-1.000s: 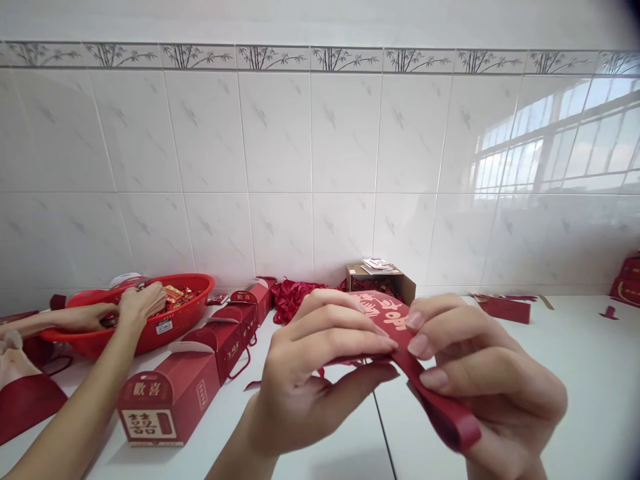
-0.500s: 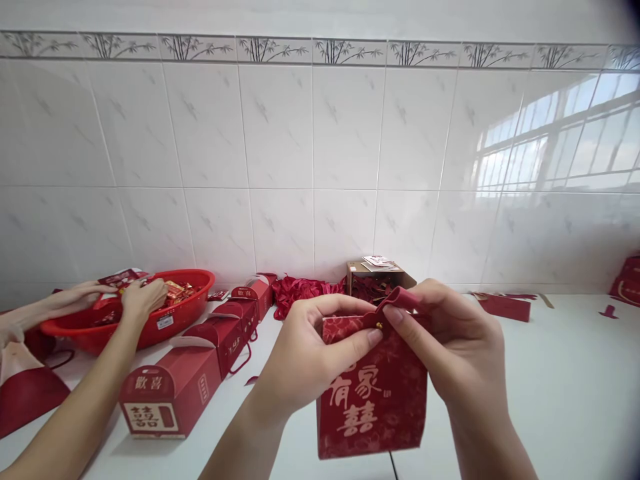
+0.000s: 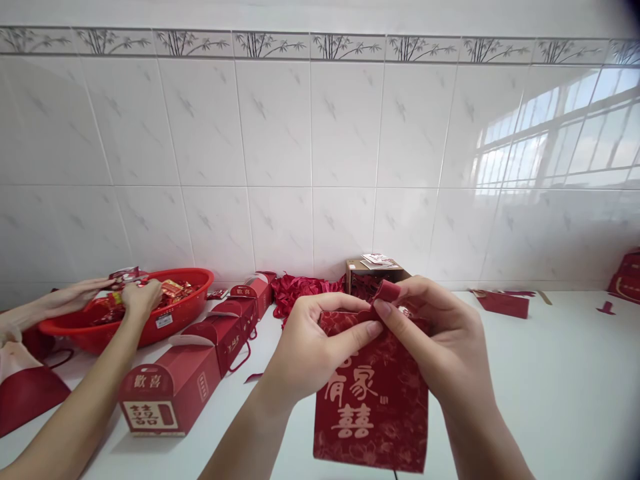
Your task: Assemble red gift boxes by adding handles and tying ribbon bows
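Observation:
A dark red gift bag point(image 3: 373, 407) with pale gold Chinese characters hangs upright between my hands, above the white table. My left hand point(image 3: 320, 353) pinches its top edge on the left, thumb in front and fingers behind. At the upper right of the bag, my right hand point(image 3: 437, 337) grips a red strap point(image 3: 387, 291) that loops up at the bag's mouth, between thumb and forefinger. Something shiny shows inside the mouth beside the right fingers. My fingertips cover the spot where strap and bag meet.
At left, another person's hands point(image 3: 140, 297) reach over a red plastic basin point(image 3: 173, 317) of wrapped sweets. Red gift boxes point(image 3: 170, 387) stand in a row beside it. Red ribbons point(image 3: 305, 291) and an open cardboard box point(image 3: 355, 270) lie by the wall; red paper pieces point(image 3: 503, 303) lie at right.
The bag has turned a little and its front faces me more squarely. My right hand has shifted slightly left with the strap. The gold stud seen before is now covered.

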A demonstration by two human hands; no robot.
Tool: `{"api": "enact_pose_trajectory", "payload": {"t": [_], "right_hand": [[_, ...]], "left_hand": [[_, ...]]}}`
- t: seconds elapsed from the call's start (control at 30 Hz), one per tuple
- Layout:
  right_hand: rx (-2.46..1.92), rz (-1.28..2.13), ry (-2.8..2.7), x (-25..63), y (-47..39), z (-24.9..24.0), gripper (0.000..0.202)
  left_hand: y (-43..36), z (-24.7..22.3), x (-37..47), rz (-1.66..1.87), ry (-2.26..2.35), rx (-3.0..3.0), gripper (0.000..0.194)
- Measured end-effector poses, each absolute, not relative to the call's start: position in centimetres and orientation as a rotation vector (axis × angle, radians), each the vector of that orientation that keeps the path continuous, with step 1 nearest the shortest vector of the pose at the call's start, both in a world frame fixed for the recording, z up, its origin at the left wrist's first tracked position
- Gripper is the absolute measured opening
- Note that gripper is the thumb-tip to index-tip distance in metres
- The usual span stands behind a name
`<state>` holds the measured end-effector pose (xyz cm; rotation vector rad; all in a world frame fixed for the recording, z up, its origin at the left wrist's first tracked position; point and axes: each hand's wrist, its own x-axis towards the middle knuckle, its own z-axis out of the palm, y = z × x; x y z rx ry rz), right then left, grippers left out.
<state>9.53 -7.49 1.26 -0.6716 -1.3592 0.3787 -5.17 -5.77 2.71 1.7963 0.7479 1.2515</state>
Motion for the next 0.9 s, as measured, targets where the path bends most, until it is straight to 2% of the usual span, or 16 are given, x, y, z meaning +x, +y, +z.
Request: {"api": "enact_pose_trajectory", "payload": {"t": [0.57, 0.9], "right_hand": [[-0.641, 0.367, -1.404, 9.1, -7.1, 1.1, 0.005], [-0.729, 0.410, -1.592, 10.8, -6.8, 1.9, 0.004]], "left_hand": [[-5.3, 2.7, -5.5, 1.285, 0.637, 1.880, 0.008], [-4.7, 3.2, -6.6, 1.103, 0.854, 2.102, 0.013]]}}
